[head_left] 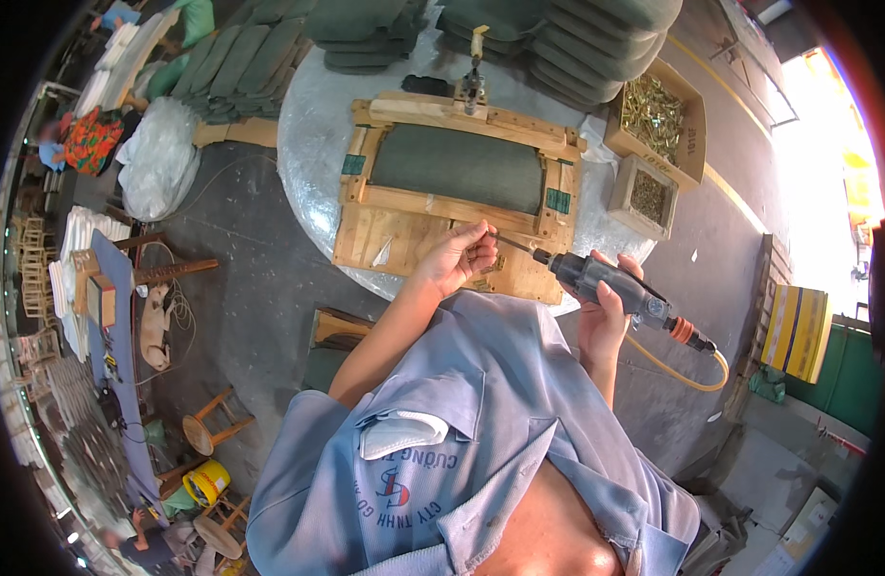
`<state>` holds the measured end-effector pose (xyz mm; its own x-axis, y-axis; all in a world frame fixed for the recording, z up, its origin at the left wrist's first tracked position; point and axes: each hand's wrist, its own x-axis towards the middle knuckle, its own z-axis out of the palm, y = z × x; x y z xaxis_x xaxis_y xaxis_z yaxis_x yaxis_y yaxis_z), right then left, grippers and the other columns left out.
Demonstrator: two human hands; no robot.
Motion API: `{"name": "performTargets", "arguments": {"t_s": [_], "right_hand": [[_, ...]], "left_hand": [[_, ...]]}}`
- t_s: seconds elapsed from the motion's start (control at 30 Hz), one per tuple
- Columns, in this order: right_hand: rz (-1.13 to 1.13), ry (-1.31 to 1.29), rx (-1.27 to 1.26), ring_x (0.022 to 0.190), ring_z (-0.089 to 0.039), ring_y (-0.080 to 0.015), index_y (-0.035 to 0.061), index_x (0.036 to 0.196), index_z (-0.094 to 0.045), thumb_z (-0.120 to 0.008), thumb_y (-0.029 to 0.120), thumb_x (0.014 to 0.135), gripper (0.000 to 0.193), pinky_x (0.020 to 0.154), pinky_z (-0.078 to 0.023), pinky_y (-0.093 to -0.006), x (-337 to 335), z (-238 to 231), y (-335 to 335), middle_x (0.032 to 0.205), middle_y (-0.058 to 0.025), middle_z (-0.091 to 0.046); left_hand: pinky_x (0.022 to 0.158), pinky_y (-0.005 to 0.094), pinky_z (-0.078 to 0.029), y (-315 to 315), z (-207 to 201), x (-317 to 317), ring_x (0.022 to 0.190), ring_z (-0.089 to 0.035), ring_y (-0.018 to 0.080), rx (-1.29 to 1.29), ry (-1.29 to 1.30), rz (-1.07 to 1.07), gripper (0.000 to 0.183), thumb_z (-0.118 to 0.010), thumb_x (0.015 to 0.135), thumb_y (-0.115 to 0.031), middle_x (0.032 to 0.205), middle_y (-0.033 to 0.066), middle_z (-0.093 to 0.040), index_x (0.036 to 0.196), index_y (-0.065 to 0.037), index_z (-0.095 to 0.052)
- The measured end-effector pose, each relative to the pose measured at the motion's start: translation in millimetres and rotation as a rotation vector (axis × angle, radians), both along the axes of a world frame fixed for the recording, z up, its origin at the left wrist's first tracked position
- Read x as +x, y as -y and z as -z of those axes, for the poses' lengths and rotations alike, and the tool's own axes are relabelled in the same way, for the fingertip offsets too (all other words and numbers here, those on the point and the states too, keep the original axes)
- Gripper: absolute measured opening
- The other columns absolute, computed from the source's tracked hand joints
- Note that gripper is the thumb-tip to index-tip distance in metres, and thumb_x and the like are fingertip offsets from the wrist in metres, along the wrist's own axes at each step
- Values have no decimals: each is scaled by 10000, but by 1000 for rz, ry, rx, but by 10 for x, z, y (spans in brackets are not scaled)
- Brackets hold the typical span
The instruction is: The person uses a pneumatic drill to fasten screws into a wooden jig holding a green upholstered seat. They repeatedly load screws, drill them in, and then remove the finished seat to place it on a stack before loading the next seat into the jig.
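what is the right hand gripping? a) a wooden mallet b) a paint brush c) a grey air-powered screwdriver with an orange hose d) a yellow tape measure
c: the right hand wraps around the grey air-powered screwdriver with an orange hose, while the left hand pinches near its bit tip above the wooden seat frame.

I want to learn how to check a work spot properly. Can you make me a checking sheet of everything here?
Surface: round table under clear plastic wrap.
Job's things: wooden seat frame with a dark green panel, lying flat; a grey air screwdriver.
Clutter: two open boxes of screws at the table's right; a clamp tool on the frame's far edge.
Hands: left hand pinches the driver's bit near the tip; right hand has its grip round the tool's body.
Cables: yellow air hose runs from the tool's back end.
Surroundings: stacked green cushions, wooden stools, a person in a bright patterned shirt far left.
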<state>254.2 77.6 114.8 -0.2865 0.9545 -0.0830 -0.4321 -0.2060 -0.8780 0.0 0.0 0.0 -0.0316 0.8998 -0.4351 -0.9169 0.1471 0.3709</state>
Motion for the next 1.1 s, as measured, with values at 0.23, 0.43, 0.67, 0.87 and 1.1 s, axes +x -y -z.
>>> {"name": "performTargets", "arguments": {"t_s": [0.23,0.43,0.67,0.87,1.1], "right_hand": [[40,1,13,1143,-703,-403,104,1474,-422,-711,150,902,643,915,-660,-538,-17,23,-44,1352,-260,-630],[24,17,-3,1149,-702,-391,101,1470,-428,-703,140,907,628,912,-662,-532,-28,45,-117,1349,-257,-635],[-30,83,-63,1135,-699,-325,108,1465,-437,-705,145,909,618,876,-673,-485,54,12,-398,1306,-222,-658],[87,100,-7,1154,-683,-301,119,1396,-450,-705,125,910,549,912,-640,-453,23,99,-664,1289,-218,-673],[212,234,234,1186,-670,-301,78,1308,-452,-784,7,834,583,1094,-493,-437,-233,141,-1315,1236,-248,-703]], "left_hand": [[806,337,-680,-85,-72,33,881,-778,204,-31,-55,-61,200,-696,1044,-205,936,92,-764,1081,-12,-735],[816,342,-677,-136,-143,34,870,-776,209,-85,-206,-43,189,-673,1056,-181,951,104,-765,1105,-7,-728],[778,339,-665,-155,-112,-79,825,-772,203,-39,-354,212,212,-700,1046,-219,932,122,-768,1054,-8,-725],[738,323,-654,-593,-115,121,774,-746,160,-80,-126,102,308,-651,1075,-338,904,90,-756,1083,-34,-703],[524,327,-490,-1432,728,42,558,-591,146,-57,-1363,49,320,-647,1065,-371,690,27,-661,1124,-59,-679]]}}
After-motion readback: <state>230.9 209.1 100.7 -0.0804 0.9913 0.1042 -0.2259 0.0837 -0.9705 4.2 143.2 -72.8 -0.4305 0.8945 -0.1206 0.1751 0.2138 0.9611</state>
